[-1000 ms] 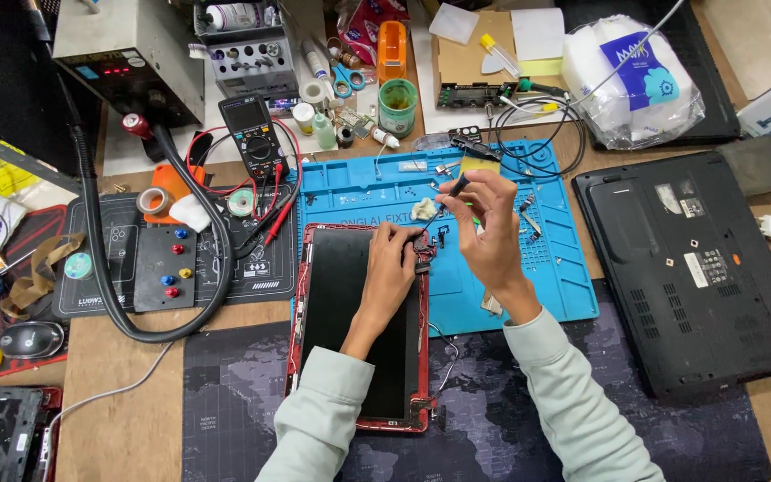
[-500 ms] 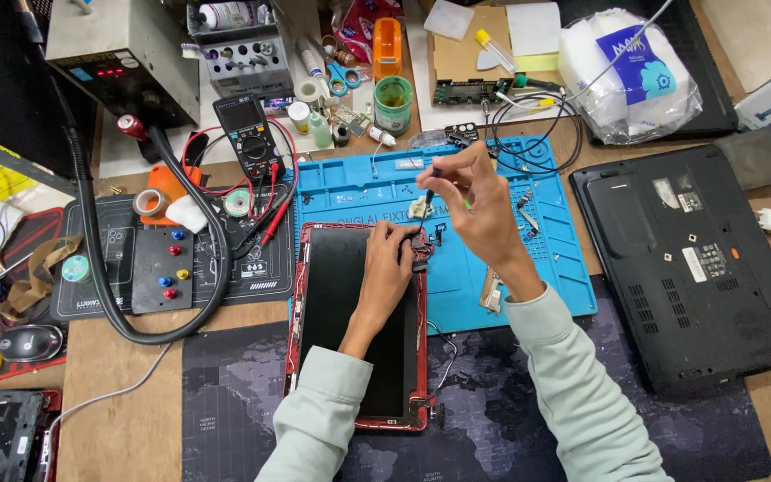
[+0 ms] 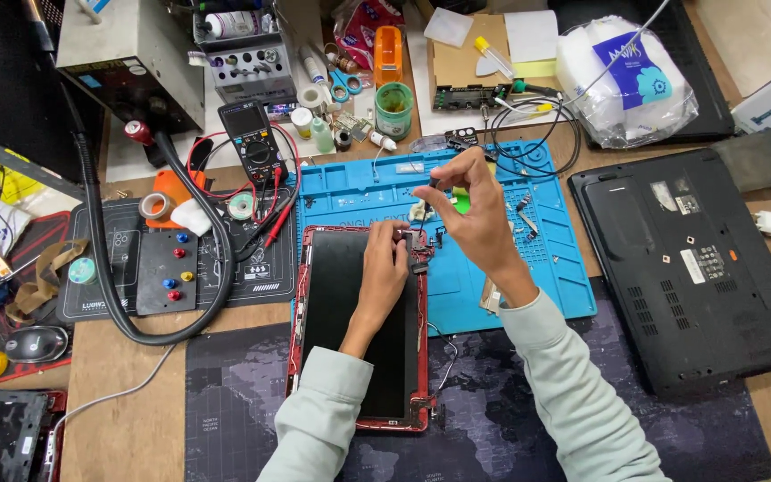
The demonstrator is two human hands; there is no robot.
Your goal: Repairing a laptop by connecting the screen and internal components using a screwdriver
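A red-framed laptop screen panel [image 3: 350,312] lies face up, partly on the blue silicone work mat [image 3: 546,277]. My left hand [image 3: 385,272] rests on the panel's upper right corner, fingers pressing near the hinge. My right hand [image 3: 470,210] is raised above the mat, just beyond that corner, pinching a thin dark tool [image 3: 433,183] between thumb and fingers. Small metal parts [image 3: 524,214] lie on the mat to the right of that hand.
A black laptop base [image 3: 689,268] lies bottom up at the right. A multimeter [image 3: 250,143] with red leads, a black hose [image 3: 118,268], a black tool mat with coloured knobs [image 3: 171,259], tape rolls, bottles and a bagged white item [image 3: 626,76] crowd the back.
My right hand has moved up and away from the panel's corner toward the back of the blue mat, still pinching the tool. My left hand has stayed on the panel.
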